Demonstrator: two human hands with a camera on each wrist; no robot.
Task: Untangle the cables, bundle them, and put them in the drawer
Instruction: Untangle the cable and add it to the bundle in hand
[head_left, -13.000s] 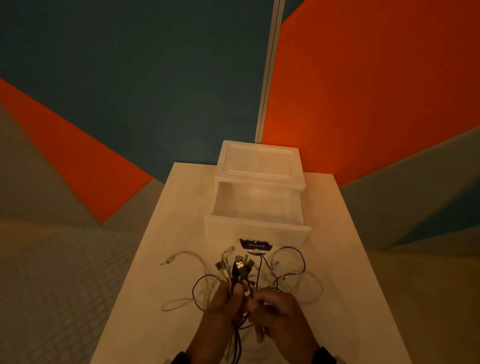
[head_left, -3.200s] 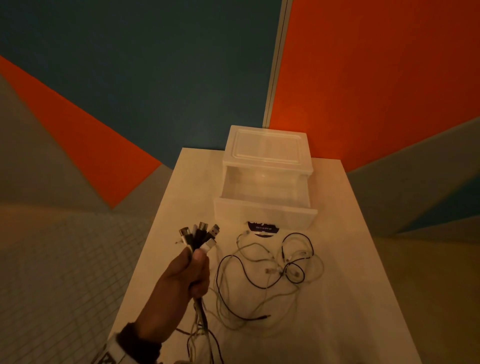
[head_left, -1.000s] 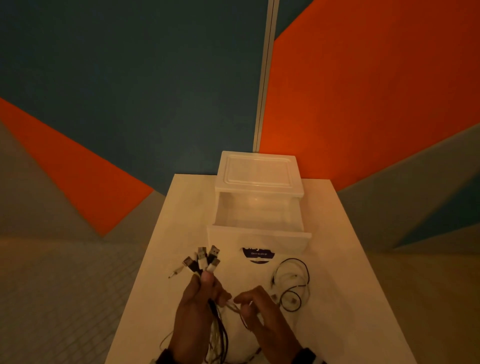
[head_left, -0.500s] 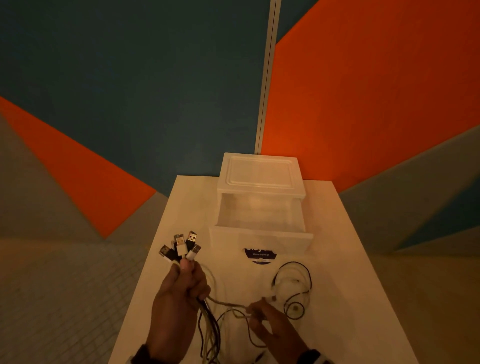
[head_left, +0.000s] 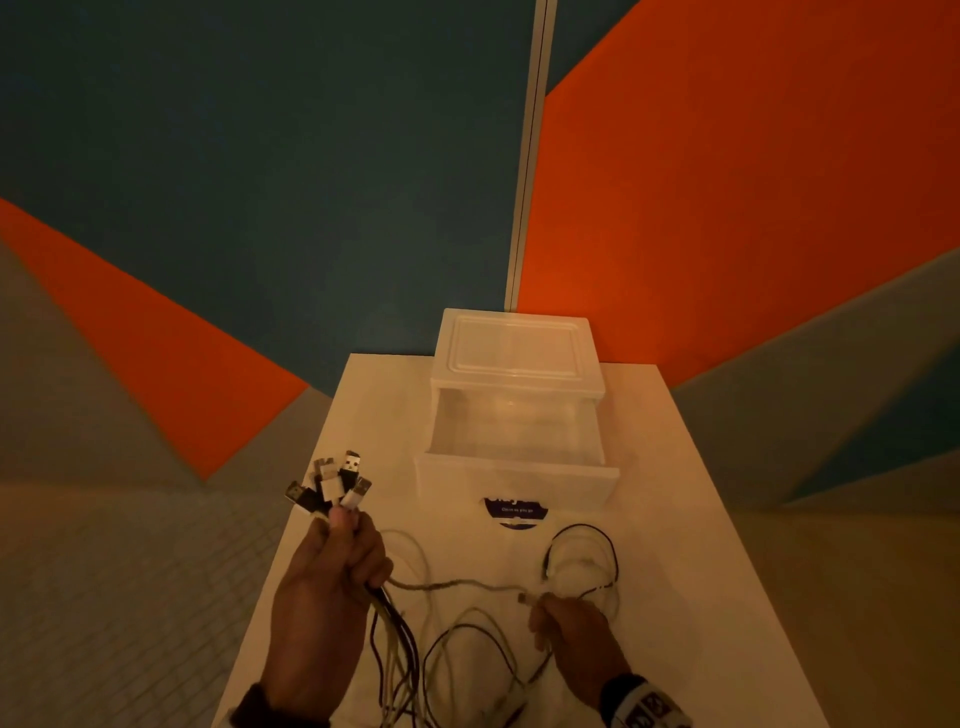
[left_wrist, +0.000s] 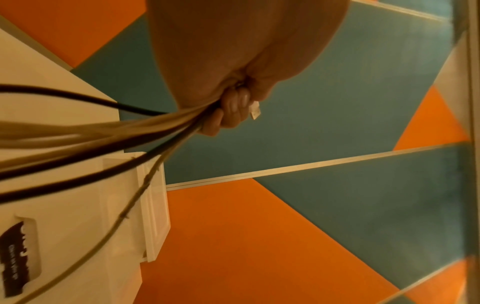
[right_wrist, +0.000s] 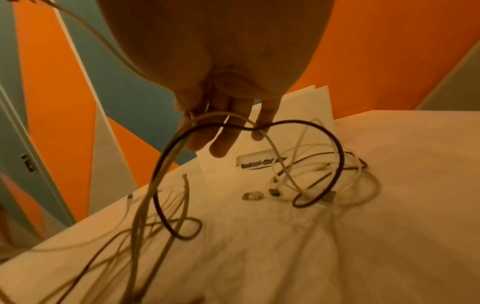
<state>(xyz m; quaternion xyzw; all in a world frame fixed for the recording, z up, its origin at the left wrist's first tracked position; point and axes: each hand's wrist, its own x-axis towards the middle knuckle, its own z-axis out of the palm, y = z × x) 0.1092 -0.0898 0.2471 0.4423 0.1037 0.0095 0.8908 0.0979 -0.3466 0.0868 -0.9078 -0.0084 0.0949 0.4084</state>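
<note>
The left grip (head_left: 324, 582) is a closed fist round the cables (head_left: 395, 639) just below their fanned USB plugs (head_left: 332, 486); the right grip (head_left: 569, 631) pinches one pale cable's free end (head_left: 524, 597), other fingers loose. To do this well, I'd draw that strand sideways slowly, keeping the fist firm so the plugs stay level. The white table (head_left: 701, 571) looks smooth and matte. The translucent plastic drawer (head_left: 514, 478) stands open beyond. Thin, limp black and white cords loop near its front.
</note>
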